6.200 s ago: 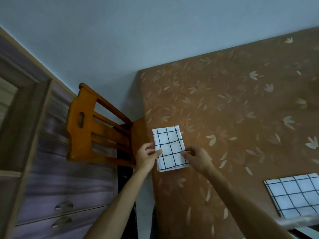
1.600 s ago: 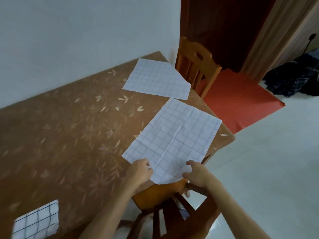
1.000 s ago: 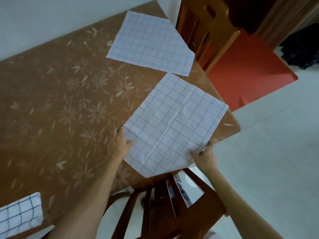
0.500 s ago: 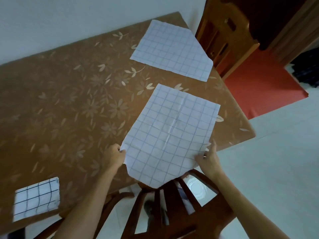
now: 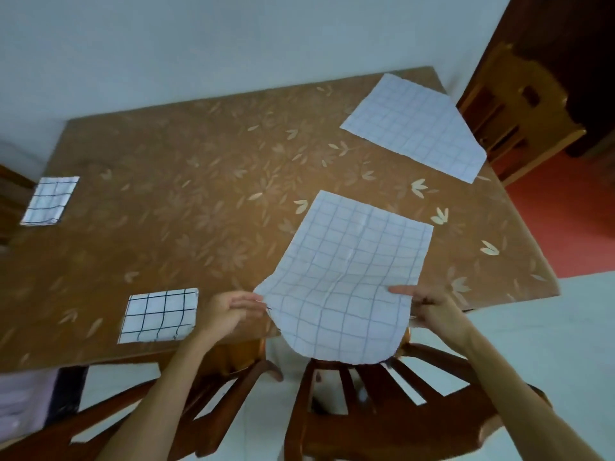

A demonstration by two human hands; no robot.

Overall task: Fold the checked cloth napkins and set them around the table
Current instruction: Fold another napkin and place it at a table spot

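brown leaf-print table (image 5: 206,201) carries an unfolded napkin (image 5: 352,271), its near end drooping off the edge, long axis running away from the person; left hand (image 5: 226,312) and right hand (image 5: 432,311) pinch its near side edges.

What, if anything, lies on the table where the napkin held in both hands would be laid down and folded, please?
Nothing visible does. The left hand and right hand grip the open napkin by its near edge. The table around it is bare; the folded napkin and the other open napkin lie apart from it.
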